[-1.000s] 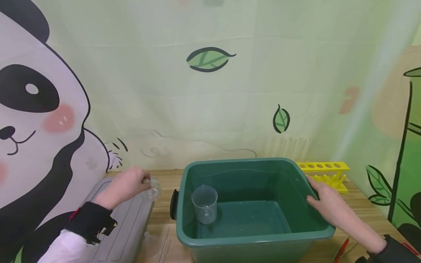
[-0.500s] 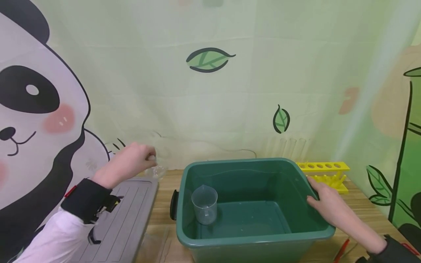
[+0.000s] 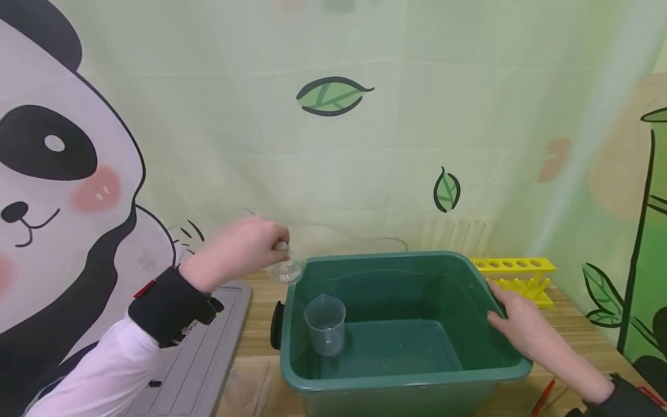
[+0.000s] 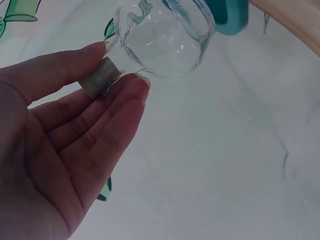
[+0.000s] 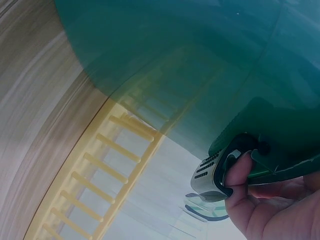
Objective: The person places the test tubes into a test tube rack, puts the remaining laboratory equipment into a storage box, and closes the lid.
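Note:
Between thumb and fingers, my left hand (image 3: 239,249) pinches the neck of a small round glass flask (image 3: 288,271) over the green tub's far left corner. The left wrist view shows its clear bulb and a grey-brown stopper (image 4: 100,78) in the neck. The open green tub (image 3: 401,382) stands on the table. My right hand (image 3: 523,324) grips its right rim; in the right wrist view, fingers (image 5: 239,170) curl by the black and grey side handle (image 5: 210,175). Inside the tub at left, a clear plastic beaker (image 3: 325,333) stands upright.
A grey ribbed lid (image 3: 203,359) lies left of the tub. Clear plastic packaging (image 3: 245,388) sits between them. Behind the tub's right side is a yellow test tube rack (image 3: 521,264) with glass tubes. A red-handled tool (image 3: 543,398) lies at front right.
My left hand has lifted the flask from beside the grey lid and carried it right, to the tub's far left corner. The right hand keeps its place on the rim.

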### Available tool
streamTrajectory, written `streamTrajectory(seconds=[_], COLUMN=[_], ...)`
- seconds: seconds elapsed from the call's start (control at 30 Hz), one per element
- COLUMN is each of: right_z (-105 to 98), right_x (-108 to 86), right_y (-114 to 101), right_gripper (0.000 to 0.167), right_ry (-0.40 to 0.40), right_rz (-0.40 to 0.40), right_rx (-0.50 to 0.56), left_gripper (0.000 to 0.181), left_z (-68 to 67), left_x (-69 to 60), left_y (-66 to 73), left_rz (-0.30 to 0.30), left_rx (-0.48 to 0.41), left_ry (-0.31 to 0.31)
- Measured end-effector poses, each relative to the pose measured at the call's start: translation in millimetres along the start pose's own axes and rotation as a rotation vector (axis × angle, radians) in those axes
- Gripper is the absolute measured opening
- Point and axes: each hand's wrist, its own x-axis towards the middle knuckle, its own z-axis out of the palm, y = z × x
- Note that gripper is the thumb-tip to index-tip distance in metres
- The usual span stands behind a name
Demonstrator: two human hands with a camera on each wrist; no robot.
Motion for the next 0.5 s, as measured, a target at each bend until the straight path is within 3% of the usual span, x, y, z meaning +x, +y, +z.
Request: streamTrajectory(seconds=[0.23,0.5], right_z=[0.1,0.9], right_x=[-0.7,-0.9], right_y=[0.2,0.0], right_gripper=[0.058,0.058], right_ry=[0.006,0.014], right_rz=[-0.011,-0.014], right_rx=[-0.005,-0.007], left_gripper=[0.014,0.014], left_z=[2.7,9.9], left_x=[13.8,27.5], left_y=[18.2,37.4], left_rz=[0.057,0.081], left_rx=[0.062,0.066], left_ry=[-0.05,-0.172])
